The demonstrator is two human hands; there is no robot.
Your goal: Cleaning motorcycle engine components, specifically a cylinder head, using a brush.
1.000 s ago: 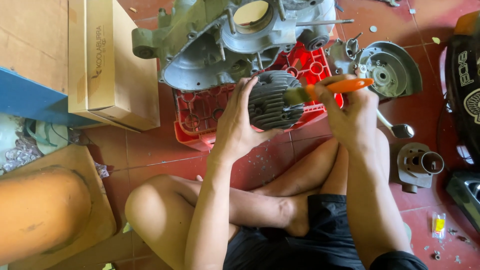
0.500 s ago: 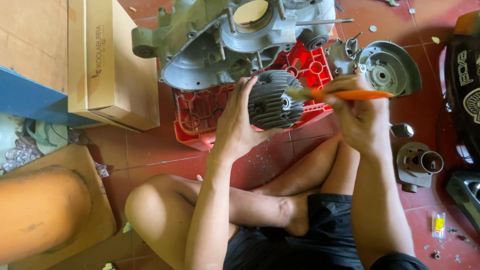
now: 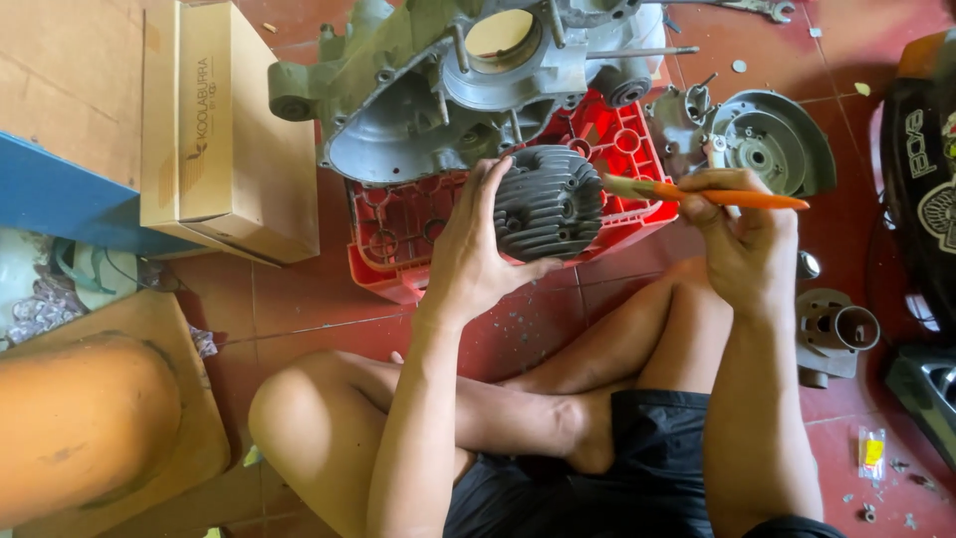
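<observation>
My left hand (image 3: pixel 480 249) grips a round grey finned cylinder head (image 3: pixel 548 203) and holds it up above a red plastic crate (image 3: pixel 398 234). My right hand (image 3: pixel 742 234) holds a brush with an orange handle (image 3: pixel 737 197); its bristle end touches the right side of the finned part. A large grey engine casing (image 3: pixel 438 80) lies on the far part of the crate. I sit cross-legged on the red tiled floor, knees under both forearms.
A cardboard box (image 3: pixel 224 130) stands at the left beside a blue board (image 3: pixel 60 199). A round grey cover (image 3: pixel 772 139) and a small metal cylinder part (image 3: pixel 832 334) lie at the right. Another person's leg (image 3: pixel 85 428) rests on a wooden board at lower left.
My right hand has shifted to the right and slightly up with the brush, so the orange handle now points further right. The left hand keeps its hold on the finned part.
</observation>
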